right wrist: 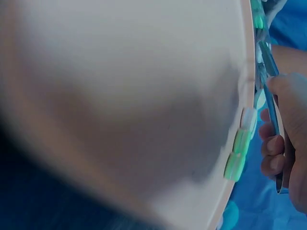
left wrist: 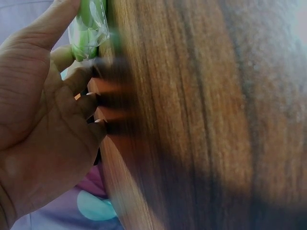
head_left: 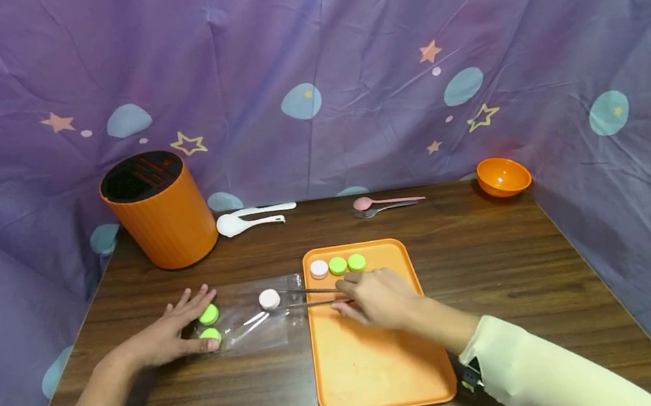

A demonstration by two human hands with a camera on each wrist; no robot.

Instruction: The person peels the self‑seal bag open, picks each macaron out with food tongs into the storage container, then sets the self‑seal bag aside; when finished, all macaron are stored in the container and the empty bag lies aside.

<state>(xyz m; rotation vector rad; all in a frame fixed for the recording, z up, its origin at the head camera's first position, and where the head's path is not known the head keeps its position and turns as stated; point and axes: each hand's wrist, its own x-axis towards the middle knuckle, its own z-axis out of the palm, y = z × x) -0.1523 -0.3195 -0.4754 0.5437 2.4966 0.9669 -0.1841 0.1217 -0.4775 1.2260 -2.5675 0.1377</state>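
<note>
Grips thin metal tongs (head_left: 307, 297) in the right hand (head_left: 379, 299), fingers curled together round the handles, knuckles over the upper left part of the orange tray (head_left: 381, 375). Reaches with them toward 9 o'clock, into a clear plastic bag (head_left: 255, 327) lying on the wooden table (head_left: 498, 276) just left of the tray. Holds a white disc (head_left: 269, 299) at the tong tips, above the bag's open end. Presses the bag flat with the left hand (head_left: 169, 336), fingers straight and spread, thumb beside two green discs (head_left: 208, 314) inside the film.

Could lose the white disc in a few ways, judging from here:
- May slip sideways out of the narrow tips, being round and smooth, and roll off across the table.
- May snag on the bag's mouth and drag the film along, pulling it from under the flat fingers.
- May knock the row of three discs (head_left: 337, 266) at the tray's 12 o'clock edge if swung in low.

Hard to make out:
- Cannot tell whether the tips truly clamp the white disc or only touch it; too small in the head view.
- Shows only blur and pale tray in the right wrist view, with discs at the rim and the tongs partly cut off at 3 o'clock.
- Shows little of the bag in the left wrist view, just a crumpled green-tinted corner at 11 o'clock.
- Hides the bag's far-left end under the left palm.
</note>
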